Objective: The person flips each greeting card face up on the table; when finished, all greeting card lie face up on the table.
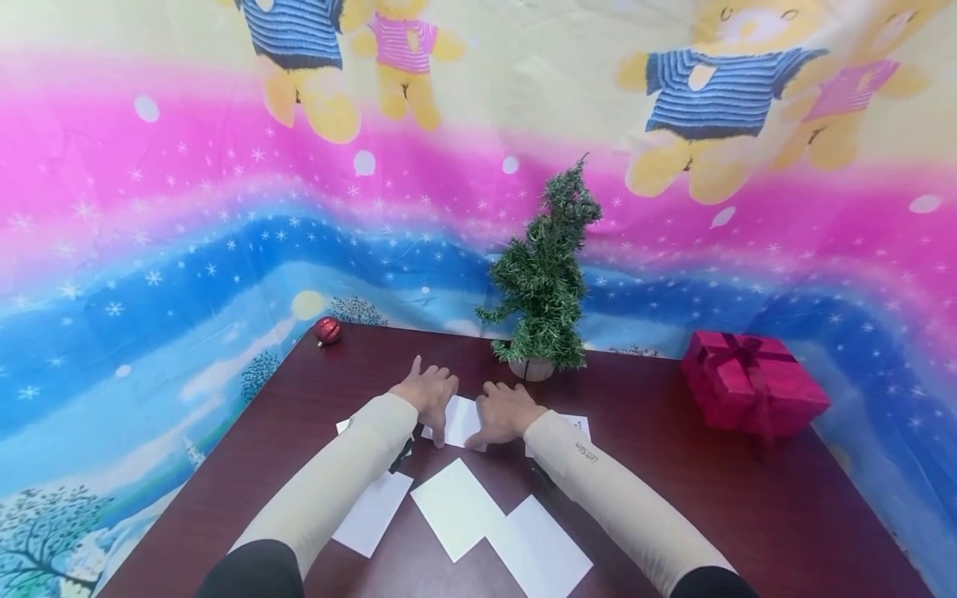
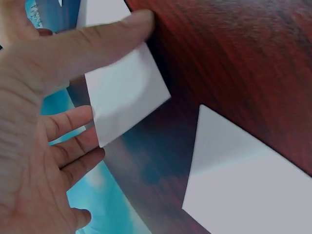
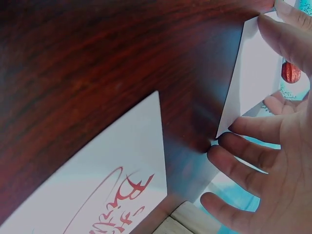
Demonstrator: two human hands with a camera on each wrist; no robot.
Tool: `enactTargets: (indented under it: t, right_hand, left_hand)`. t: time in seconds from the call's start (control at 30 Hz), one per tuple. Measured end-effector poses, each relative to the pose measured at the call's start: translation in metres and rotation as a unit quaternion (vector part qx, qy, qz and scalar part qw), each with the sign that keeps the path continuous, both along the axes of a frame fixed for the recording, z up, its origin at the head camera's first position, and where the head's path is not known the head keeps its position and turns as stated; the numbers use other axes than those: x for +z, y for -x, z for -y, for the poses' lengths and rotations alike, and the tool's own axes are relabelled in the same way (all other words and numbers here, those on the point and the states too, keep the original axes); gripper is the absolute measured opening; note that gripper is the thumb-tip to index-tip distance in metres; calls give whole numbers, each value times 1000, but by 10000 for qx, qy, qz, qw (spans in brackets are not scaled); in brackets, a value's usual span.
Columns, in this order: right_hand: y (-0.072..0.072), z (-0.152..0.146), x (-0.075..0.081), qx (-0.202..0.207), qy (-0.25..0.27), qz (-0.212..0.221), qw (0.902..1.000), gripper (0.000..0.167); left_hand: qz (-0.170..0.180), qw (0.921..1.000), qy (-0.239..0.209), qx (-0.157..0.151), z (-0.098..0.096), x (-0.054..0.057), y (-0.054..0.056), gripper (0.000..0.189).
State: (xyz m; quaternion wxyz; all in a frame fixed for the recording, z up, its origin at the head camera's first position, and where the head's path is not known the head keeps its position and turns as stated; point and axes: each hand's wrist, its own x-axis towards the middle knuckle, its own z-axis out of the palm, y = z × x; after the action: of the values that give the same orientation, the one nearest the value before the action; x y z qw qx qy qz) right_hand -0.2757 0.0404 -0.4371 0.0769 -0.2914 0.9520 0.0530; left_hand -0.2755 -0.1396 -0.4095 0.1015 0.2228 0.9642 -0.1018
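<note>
A small white card [image 1: 462, 422] lies between the two hands near the middle of the table. My left hand [image 1: 429, 397] holds its left side; in the left wrist view the thumb [image 2: 97, 44] crosses over the card and the fingertips meet its far edge. On the card's right side, my right hand [image 1: 508, 414] grips with thumb and index finger at opposite edges, the other fingers [image 3: 243, 170] spread below. The card's face looks plain white.
More white cards lie nearer, one at left [image 1: 374, 513], one central [image 1: 458, 508], one at right [image 1: 542, 548]. Red script marks another card [image 3: 112, 195] by the right sleeve. Behind stand a small artificial tree [image 1: 546, 274], a red gift box [image 1: 755, 382] and a red bauble [image 1: 326, 330].
</note>
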Motion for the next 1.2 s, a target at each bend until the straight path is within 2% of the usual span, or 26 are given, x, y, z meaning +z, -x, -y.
enactTargets:
  t: [0.1,0.27,0.4,0.6,0.7,0.77,0.83,0.9,1.0,1.1,1.2]
  right_hand:
    - [0,0,0,-2,-10,-38,10000,77]
    - [-1,2,-1,76,59,-146,9998,94]
    - [-1,5,-3,126,73,-342,9993,100]
    - [-2,13,-1,295,379,-516,9975,101]
    - [-2,14,1,335,463,-528,9970,98]
    - [0,11,4,243,646,-383,9969,96]
    - [2,6,8,93,970,-163,9951,95]
    - [2,3,13,-82,1444,128,9894,95]
    - [2,0,17,-259,2107,449,9762,98]
    - [-1,1,17,-314,2670,707,9606,101]
    - [-3,2,15,-291,3124,949,9447,100]
  left_hand:
    - [-130,9999,-13,-47,2,-3,-1,96]
    - [-206,9994,-264,-68,3,-6,-3,95]
    - [-254,9984,-487,-145,2,-4,-5,90]
    - [-424,9964,-695,-239,3,1,-8,85]
    - [-103,9948,-1006,-130,11,3,-11,100]
    - [305,9893,-1428,16,20,3,-10,114]
    - [714,9790,-1891,253,30,4,-9,124]
    - [957,9673,-2316,397,38,3,-7,125]
    - [995,9573,-2677,456,38,-2,-6,117]
    - [952,9490,-2991,282,30,-11,-6,109]
    - [936,9398,-3284,96,22,-18,-7,110]
